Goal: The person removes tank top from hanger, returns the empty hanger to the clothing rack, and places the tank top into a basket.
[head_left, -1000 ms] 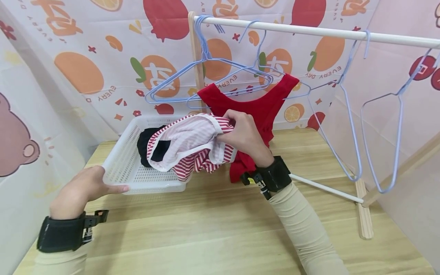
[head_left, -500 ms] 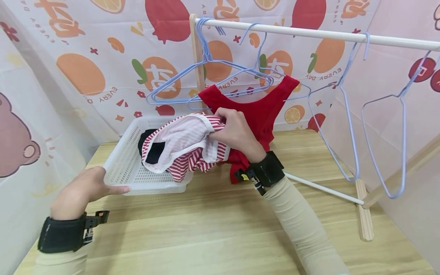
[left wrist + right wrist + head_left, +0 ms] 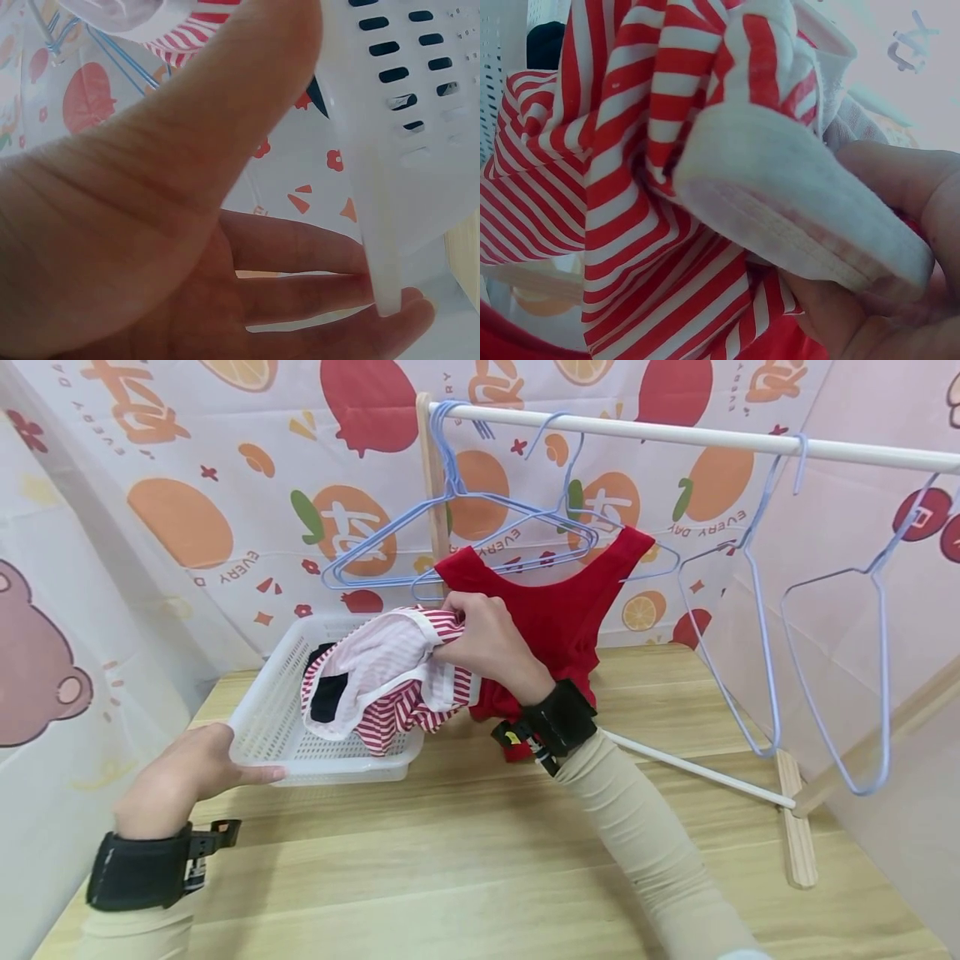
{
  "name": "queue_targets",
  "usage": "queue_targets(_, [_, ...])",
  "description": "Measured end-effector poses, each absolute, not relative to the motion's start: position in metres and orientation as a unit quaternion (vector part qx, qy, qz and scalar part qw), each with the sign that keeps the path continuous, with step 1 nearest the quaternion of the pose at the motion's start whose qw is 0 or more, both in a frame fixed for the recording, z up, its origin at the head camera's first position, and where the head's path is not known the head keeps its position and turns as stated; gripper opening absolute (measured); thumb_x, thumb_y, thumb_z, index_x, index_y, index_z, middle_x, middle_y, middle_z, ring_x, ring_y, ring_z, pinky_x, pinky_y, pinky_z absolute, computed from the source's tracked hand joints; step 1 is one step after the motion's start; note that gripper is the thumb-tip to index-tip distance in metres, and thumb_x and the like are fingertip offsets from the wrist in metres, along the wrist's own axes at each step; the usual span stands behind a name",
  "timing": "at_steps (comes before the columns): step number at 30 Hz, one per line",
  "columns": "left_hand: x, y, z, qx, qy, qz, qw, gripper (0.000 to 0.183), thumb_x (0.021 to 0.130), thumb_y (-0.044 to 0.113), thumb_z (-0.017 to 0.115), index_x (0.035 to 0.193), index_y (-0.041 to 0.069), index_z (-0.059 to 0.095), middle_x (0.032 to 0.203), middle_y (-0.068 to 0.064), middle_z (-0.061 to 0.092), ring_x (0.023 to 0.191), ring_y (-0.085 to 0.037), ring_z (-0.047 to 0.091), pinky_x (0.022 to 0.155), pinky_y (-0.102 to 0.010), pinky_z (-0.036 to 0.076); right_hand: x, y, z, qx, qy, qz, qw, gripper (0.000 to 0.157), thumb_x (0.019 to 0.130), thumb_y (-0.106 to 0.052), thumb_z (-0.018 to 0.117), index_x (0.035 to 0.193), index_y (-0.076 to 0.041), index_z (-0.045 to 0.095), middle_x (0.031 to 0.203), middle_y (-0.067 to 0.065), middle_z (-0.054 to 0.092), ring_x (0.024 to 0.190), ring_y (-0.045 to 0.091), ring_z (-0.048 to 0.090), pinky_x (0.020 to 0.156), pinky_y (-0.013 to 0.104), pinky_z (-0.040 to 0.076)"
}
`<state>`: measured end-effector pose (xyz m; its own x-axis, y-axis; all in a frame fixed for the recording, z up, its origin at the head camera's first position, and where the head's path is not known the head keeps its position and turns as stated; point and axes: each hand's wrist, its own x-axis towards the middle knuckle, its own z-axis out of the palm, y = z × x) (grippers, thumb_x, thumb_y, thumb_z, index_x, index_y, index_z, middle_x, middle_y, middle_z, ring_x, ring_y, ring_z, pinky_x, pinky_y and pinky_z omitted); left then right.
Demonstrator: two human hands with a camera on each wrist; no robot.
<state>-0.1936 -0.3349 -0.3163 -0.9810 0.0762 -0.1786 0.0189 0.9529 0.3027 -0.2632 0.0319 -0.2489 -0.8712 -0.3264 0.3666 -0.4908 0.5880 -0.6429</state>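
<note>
My left hand point(image 3: 183, 772) grips the front left corner of a white plastic basket point(image 3: 341, 768), thumb along its near side. In the left wrist view several fingers point(image 3: 300, 300) reach the rim of the perforated wall. My right hand point(image 3: 487, 639) pinches a red-and-white striped garment point(image 3: 397, 710) by its white-trimmed edge. The garment spreads over the basket, its pale inner side and a black patch facing up. Black cloth point(image 3: 318, 653) inside the basket is mostly hidden beneath it. In the right wrist view, white trim point(image 3: 802, 195) lies between thumb and fingers.
A red sleeveless top point(image 3: 558, 610) hangs behind my right hand from a blue hanger. More blue hangers point(image 3: 450, 493) hang on the white rod point(image 3: 637, 425), two of them bare at right point(image 3: 877, 693). The rack's wooden foot point(image 3: 795, 835) stands on the wooden table point(image 3: 405, 877).
My right hand has moved left, carrying the striped garment further over the basket. My left hand stays on the basket's corner.
</note>
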Motion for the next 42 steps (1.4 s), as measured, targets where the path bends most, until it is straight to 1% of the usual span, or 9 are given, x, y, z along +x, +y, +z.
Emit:
queue_targets(4, [-0.194,-0.334,-0.316,0.022,0.982,0.156,0.102,0.083,0.076,0.055,0.087,0.111,-0.015,0.059,0.082,-0.015,0.056,0.073,-0.028,0.051,0.062,-0.034,0.037,-0.265,0.025,-0.249,0.235,-0.889,0.382,0.094,0.038,0.08,-0.023,0.085,0.11,-0.007,0.067,0.106,0.007,0.076,0.091,0.018,0.067,0.083,0.026,0.058])
queue_targets(9, [-0.194,-0.333,-0.317,0.025,0.982,0.156,0.101,0.08,0.077,0.055,0.086,0.108,-0.014,0.059,0.08,-0.013,0.052,0.072,-0.027,0.05,0.061,-0.035,0.037,-0.266,0.016,-0.247,0.24,-0.895,0.364,0.089,0.04,0.08,-0.023,0.085,0.113,-0.008,0.068,0.106,0.006,0.076,0.09,0.017,0.067,0.081,0.024,0.057])
queue_targets(12, [-0.193,-0.334,-0.318,0.031,0.983,0.152,0.096,0.076,0.077,0.054,0.086,0.102,-0.012,0.061,0.078,-0.012,0.053,0.071,-0.027,0.05,0.061,-0.035,0.038,-0.268,0.009,-0.247,0.249,-0.894,0.362,0.087,0.037,0.08,-0.021,0.085,0.111,-0.008,0.069,0.103,0.006,0.075,0.089,0.017,0.066,0.079,0.024,0.055])
queue_targets(17, [-0.193,-0.336,-0.318,0.032,0.983,0.153,0.1,0.075,0.078,0.055,0.086,0.105,-0.012,0.062,0.08,-0.012,0.055,0.071,-0.026,0.05,0.061,-0.035,0.038,-0.271,-0.002,-0.247,0.263,-0.895,0.353,0.078,0.033,0.081,-0.019,0.084,0.108,-0.008,0.069,0.101,0.006,0.076,0.086,0.016,0.066,0.074,0.021,0.054])
queue_targets(21, [-0.193,-0.336,-0.318,0.03,0.983,0.151,0.102,0.075,0.078,0.056,0.085,0.103,-0.011,0.061,0.08,-0.012,0.055,0.072,-0.027,0.05,0.061,-0.034,0.039,-0.271,-0.009,-0.244,0.267,-0.902,0.331,0.077,0.033,0.082,-0.021,0.084,0.109,-0.009,0.07,0.102,0.004,0.076,0.086,0.014,0.066,0.075,0.019,0.053])
queue_targets(26, [-0.194,-0.336,-0.318,0.032,0.983,0.15,0.104,0.072,0.078,0.057,0.084,0.097,-0.008,0.06,0.079,-0.012,0.053,0.071,-0.027,0.05,0.062,-0.034,0.039,-0.268,-0.018,-0.236,0.267,-0.913,0.296,0.082,0.031,0.084,-0.025,0.083,0.107,-0.012,0.068,0.102,0.002,0.075,0.09,0.014,0.065,0.077,0.022,0.052])
queue_targets(31, [-0.195,-0.336,-0.317,0.036,0.983,0.144,0.104,0.073,0.078,0.057,0.084,0.1,-0.008,0.06,0.082,-0.015,0.055,0.074,-0.029,0.051,0.063,-0.035,0.041,-0.265,-0.029,-0.234,0.272,-0.91,0.305,0.064,0.034,0.085,-0.024,0.083,0.112,-0.013,0.067,0.109,0.001,0.074,0.095,0.014,0.064,0.08,0.02,0.053])
queue_targets(36, [-0.196,-0.336,-0.317,0.043,0.984,0.137,0.101,0.071,0.078,0.056,0.084,0.1,-0.008,0.061,0.083,-0.017,0.058,0.075,-0.031,0.052,0.064,-0.036,0.044,-0.267,-0.038,-0.24,0.266,-0.911,0.312,0.052,0.033,0.085,-0.025,0.083,0.113,-0.014,0.068,0.11,-0.001,0.075,0.091,0.011,0.066,0.075,0.015,0.053])
queue_targets(42, [-0.196,-0.337,-0.318,0.044,0.984,0.139,0.102,0.067,0.079,0.056,0.084,0.096,-0.005,0.062,0.081,-0.014,0.056,0.074,-0.029,0.051,0.063,-0.036,0.042,-0.275,-0.044,-0.249,0.258,-0.916,0.303,0.05,0.035,0.085,-0.025,0.083,0.114,-0.014,0.068,0.109,-0.001,0.074,0.09,0.01,0.064,0.073,0.014,0.052])
